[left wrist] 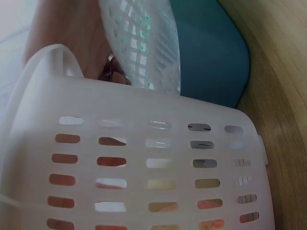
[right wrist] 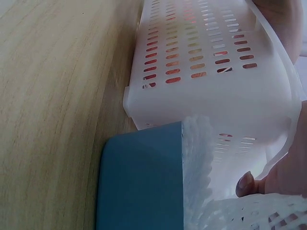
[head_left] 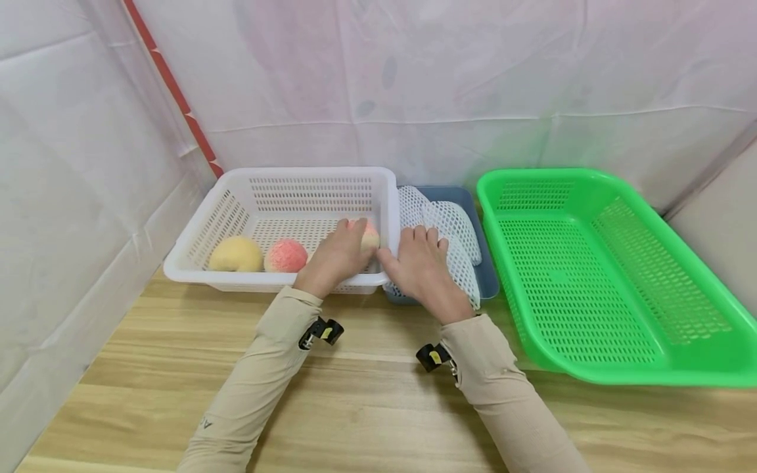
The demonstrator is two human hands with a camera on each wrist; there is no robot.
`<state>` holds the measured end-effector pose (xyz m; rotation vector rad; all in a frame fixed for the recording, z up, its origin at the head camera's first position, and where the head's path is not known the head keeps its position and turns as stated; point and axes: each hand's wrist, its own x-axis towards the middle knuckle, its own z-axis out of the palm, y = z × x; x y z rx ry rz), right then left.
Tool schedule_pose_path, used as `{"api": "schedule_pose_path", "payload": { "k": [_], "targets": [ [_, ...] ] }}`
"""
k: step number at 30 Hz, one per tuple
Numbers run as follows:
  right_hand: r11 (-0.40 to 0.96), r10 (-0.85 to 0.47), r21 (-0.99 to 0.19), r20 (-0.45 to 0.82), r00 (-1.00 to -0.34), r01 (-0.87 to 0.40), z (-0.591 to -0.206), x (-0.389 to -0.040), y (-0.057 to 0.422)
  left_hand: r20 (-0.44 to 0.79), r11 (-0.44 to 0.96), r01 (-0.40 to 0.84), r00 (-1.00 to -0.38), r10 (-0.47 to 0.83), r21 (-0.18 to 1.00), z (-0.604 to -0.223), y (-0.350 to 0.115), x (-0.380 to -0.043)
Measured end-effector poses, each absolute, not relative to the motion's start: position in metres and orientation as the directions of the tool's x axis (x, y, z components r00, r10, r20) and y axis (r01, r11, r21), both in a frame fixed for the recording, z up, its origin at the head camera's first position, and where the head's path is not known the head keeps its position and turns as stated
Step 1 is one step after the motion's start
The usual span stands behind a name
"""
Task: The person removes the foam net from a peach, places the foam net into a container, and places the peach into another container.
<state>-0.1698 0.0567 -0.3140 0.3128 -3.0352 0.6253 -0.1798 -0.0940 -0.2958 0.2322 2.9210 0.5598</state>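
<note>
Inside the white slotted basket (head_left: 284,172), my left hand (head_left: 337,253) reaches over the front rim and holds a pink-and-cream peach (head_left: 371,238) at the right end. The palm hides part of that peach. A redder peach (head_left: 286,255) and a yellow round fruit (head_left: 236,254) lie to its left. My right hand (head_left: 424,266) is over the white foam nets (head_left: 458,226), fingers extended and thumb by the basket's right rim. These nets lie in a blue-grey tray (head_left: 488,279). In the right wrist view, a fingertip (right wrist: 246,183) shows between basket and net.
At the right stands a large green slotted basket (head_left: 591,376), beside the blue-grey tray. All of it sits on a wooden table (head_left: 367,407). White sheeting (head_left: 443,79) hangs behind and at the left, with a red strip (head_left: 171,85) in the left corner.
</note>
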Motion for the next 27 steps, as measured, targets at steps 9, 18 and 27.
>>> {"api": "schedule_pose_path", "payload": {
  "k": [9,18,27],
  "targets": [
    [0.900,-0.186,-0.391,0.053,-0.981,-0.191,-0.314,-0.171,0.058,-0.142,0.921,0.103,-0.976,0.167,0.376,-0.297,-0.094,-0.179],
    [0.902,-0.170,-0.391,0.070,-0.983,-0.184,-0.314,-0.169,0.063,-0.087,0.911,0.139,-0.979,0.186,0.389,-0.299,-0.089,-0.183],
    [0.923,-0.172,-0.291,0.271,-0.947,-0.251,-0.309,-0.146,0.064,-0.054,0.911,0.145,-0.982,0.180,0.387,-0.301,-0.096,-0.179]
  ]
}}
